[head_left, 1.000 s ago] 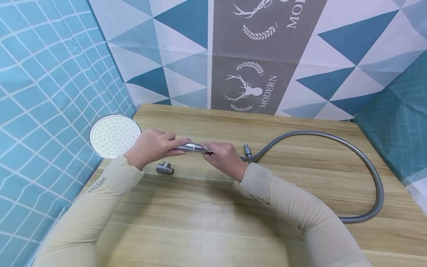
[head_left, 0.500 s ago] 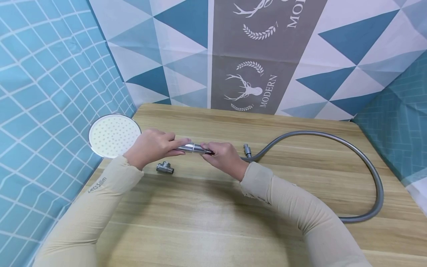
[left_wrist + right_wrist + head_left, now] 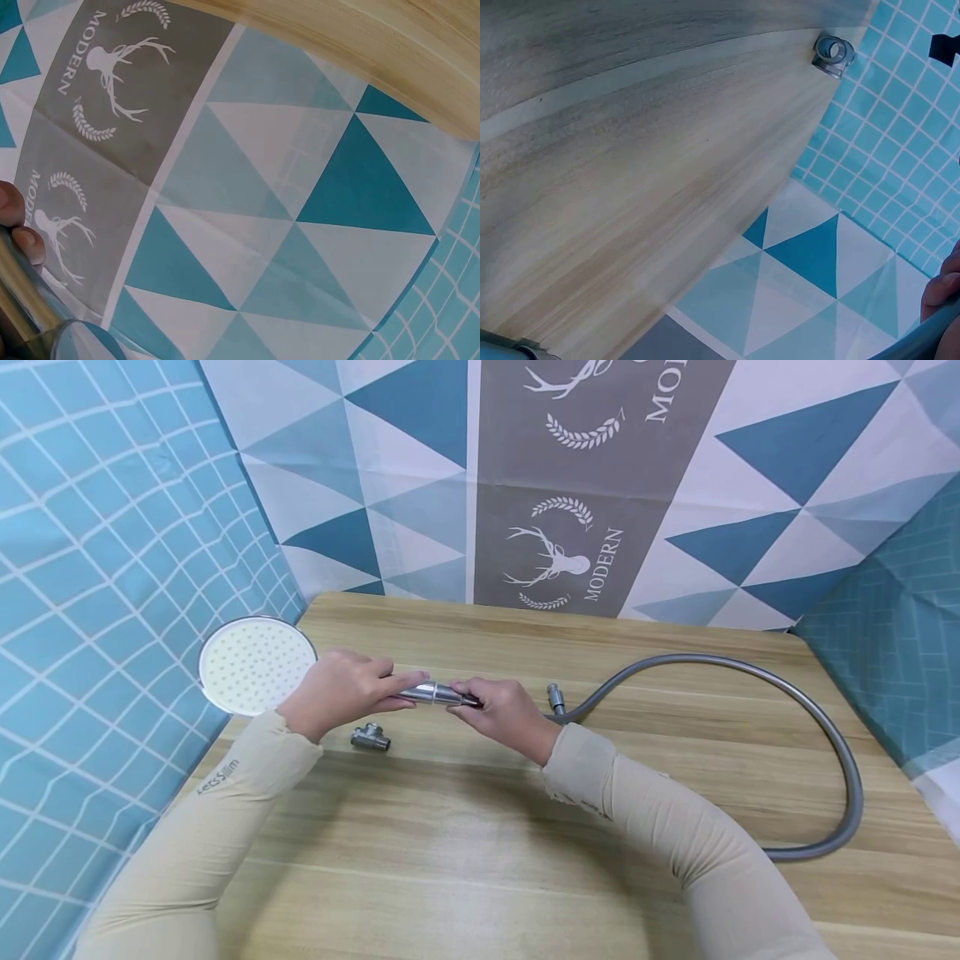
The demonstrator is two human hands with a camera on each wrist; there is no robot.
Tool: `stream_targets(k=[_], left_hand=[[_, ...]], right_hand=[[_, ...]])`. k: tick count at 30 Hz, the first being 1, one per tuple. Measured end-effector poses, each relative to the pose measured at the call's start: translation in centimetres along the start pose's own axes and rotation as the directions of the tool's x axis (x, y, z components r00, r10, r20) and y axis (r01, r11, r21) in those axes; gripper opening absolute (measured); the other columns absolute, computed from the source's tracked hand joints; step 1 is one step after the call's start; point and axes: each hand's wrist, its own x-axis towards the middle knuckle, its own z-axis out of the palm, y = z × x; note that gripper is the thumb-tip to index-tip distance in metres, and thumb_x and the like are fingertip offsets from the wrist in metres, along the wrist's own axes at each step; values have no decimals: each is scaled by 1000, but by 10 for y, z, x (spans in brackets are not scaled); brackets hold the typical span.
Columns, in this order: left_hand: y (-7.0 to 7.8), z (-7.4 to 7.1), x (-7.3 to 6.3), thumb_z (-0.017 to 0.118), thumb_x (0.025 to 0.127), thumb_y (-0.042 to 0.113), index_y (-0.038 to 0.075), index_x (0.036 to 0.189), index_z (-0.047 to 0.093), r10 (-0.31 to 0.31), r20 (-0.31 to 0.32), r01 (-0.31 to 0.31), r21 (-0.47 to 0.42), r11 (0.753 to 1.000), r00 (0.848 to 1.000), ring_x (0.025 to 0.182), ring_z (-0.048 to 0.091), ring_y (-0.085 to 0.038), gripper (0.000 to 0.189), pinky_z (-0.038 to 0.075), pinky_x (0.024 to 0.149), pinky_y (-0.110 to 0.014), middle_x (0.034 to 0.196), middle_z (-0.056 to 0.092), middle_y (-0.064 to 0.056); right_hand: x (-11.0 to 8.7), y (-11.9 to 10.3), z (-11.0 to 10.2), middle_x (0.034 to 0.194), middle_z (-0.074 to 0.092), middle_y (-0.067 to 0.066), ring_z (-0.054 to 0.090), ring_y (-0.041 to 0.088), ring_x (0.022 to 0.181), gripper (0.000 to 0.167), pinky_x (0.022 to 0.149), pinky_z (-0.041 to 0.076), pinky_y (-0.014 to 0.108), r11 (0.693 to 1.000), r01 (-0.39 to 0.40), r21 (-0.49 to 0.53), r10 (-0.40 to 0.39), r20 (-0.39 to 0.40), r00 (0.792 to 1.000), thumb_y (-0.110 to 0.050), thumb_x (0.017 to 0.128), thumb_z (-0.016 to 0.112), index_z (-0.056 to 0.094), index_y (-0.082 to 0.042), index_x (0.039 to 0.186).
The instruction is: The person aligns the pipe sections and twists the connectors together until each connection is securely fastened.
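Observation:
In the head view my left hand (image 3: 348, 689) grips the chrome handle of a round shower head (image 3: 255, 664), its pale nozzle face turned up toward the camera. My right hand (image 3: 506, 710) pinches the metal end (image 3: 450, 695) of a grey shower hose (image 3: 832, 735), in line with the handle's tip. Left fingertips (image 3: 28, 244) and part of the shiny handle (image 3: 30, 296) show at the edge of the left wrist view. At the right wrist view's lower right corner, fingers (image 3: 939, 292) sit beside the hose (image 3: 922, 341).
A chrome tee fitting (image 3: 371, 737) lies on the wooden table (image 3: 450, 860) below my left hand. Another small metal fitting (image 3: 555, 697) stands by the hose, right of my right hand. The hose loops across the table's right side. Patterned sheets (image 3: 420, 485) hang behind and at the sides.
My right fingertips have shifted very slightly left on the hose end. The left hand and the shower head stay almost in place.

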Motion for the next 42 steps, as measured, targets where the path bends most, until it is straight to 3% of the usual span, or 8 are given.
stream_targets(k=[8, 11, 14, 18, 22, 29, 42], left_hand=[[-1, 2, -2, 32, 103, 47, 18, 109, 63, 0, 6, 0, -2, 1000, 1000, 38, 35, -13, 42, 29, 37, -26, 58, 45, -2], [-2, 2, -2, 33, 103, 47, 19, 109, 62, -6, 21, 6, -2, 1000, 1000, 38, 35, -13, 41, 30, 37, -26, 58, 46, -2], [-1, 2, -2, 32, 103, 48, 19, 109, 62, -14, 29, 14, -15, 1000, 999, 39, 35, -14, 42, 31, 38, -27, 59, 46, -2], [0, 2, -1, 34, 102, 48, 17, 109, 64, -10, 13, 10, -40, 999, 1000, 39, 37, -15, 43, 34, 38, -28, 61, 49, -3], [1, 4, 1, 35, 102, 47, 17, 109, 65, -3, -1, 3, -44, 999, 1000, 39, 39, -16, 43, 36, 38, -29, 61, 51, -3], [1, 5, 4, 34, 102, 48, 18, 109, 65, -1, -6, 1, -47, 999, 1000, 40, 37, -15, 43, 34, 37, -29, 61, 49, -2], [-1, 5, 2, 35, 103, 47, 18, 107, 65, -7, -16, 7, -36, 999, 1000, 39, 34, -14, 42, 31, 37, -28, 60, 46, -1]], right_hand=[[1, 0, 0, 85, 71, 14, 60, 10, 58, 28, 53, 47, 18, 999, -5, -41, 6, 24, 1000, -6, 79, 78, 66, 7, 100], [2, -1, 1, 83, 71, 9, 58, 8, 56, 26, 52, 46, 19, 993, -18, -119, 23, 40, 999, -10, 82, 75, 67, 4, 103], [2, -3, 2, 83, 71, 6, 60, 8, 56, 33, 48, 45, 20, 961, 32, -276, -21, 43, 999, -16, 83, 74, 65, -1, 111], [-3, -1, 3, 70, 66, 4, 57, 9, 49, 33, 43, 43, 21, 893, 155, -422, -177, -12, 984, -15, 81, 77, 67, -6, 112], [-7, 3, 4, 62, 62, 3, 54, 9, 44, 29, 44, 43, 20, 867, 218, -448, -281, -78, 957, -9, 76, 80, 72, -5, 104], [-9, 6, 3, 64, 64, 4, 57, 10, 46, 28, 45, 46, 21, 847, 252, -468, -326, -82, 942, -9, 77, 80, 71, -1, 102], [-2, 5, 4, 63, 64, 2, 57, 9, 45, 30, 42, 42, 21, 880, 224, -418, -273, -62, 960, -13, 76, 81, 69, -2, 101]])
